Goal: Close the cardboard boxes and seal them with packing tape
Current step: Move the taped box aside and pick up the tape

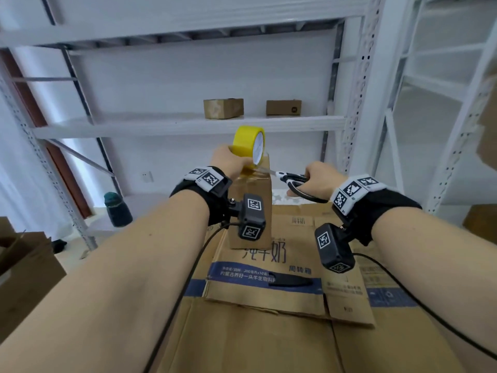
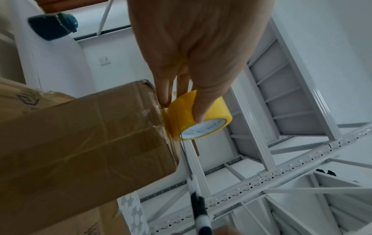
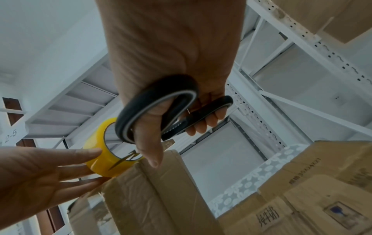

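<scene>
Standing upright on the flattened cardboard [image 1: 269,278], with tape already over its top: the small box [image 1: 251,211]. Holding the yellow tape roll [image 1: 248,145] at the box's far top edge, thumb and fingers round its rim: the left hand [image 1: 228,161]. Gripping the scissors [image 1: 293,181] through the loops, blades aimed left at the strip between roll and box: the right hand [image 1: 318,179]. Best to keep the strip taut, cut close to the roll, then press the loose end flat.

Hard to tell: whether the blades touch the strip yet. Hidden behind the wrist cameras: the box's near face.
</scene>
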Demonstrator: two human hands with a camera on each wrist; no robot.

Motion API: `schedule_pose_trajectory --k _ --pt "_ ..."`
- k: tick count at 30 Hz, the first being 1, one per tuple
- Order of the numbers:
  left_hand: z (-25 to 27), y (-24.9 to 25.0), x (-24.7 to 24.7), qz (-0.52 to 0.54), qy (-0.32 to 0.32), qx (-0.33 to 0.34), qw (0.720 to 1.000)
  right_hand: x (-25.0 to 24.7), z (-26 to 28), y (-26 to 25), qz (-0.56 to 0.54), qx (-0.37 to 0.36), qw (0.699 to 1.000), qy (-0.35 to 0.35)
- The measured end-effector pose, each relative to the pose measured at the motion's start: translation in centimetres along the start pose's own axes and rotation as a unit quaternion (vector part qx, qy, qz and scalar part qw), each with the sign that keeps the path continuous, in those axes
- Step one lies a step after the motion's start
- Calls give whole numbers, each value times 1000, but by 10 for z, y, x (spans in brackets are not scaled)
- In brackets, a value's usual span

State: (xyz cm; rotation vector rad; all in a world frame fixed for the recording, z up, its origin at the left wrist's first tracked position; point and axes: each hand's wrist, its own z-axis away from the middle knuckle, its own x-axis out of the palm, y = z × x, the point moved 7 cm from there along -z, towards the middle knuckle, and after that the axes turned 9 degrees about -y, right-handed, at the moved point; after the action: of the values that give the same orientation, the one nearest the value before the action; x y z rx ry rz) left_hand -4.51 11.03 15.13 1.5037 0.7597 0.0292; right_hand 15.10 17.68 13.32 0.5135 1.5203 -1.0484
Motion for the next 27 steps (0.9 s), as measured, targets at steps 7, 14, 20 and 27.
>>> schedule_pose_trajectory --k 7,14,20,27 --pt "-6 -7 -8 -68 33 21 997 -11 -1 7 53 31 998 -10" --pt "-7 -7 -7 -25 53 33 998 -13 -4 3 63 31 997 -17" --pt "-9 -3 -2 -5 34 60 998 -17 -12 -9 91 27 995 -21" --pt "-7 -7 -3 19 92 122 988 -23 -22 -14 105 21 994 -1"
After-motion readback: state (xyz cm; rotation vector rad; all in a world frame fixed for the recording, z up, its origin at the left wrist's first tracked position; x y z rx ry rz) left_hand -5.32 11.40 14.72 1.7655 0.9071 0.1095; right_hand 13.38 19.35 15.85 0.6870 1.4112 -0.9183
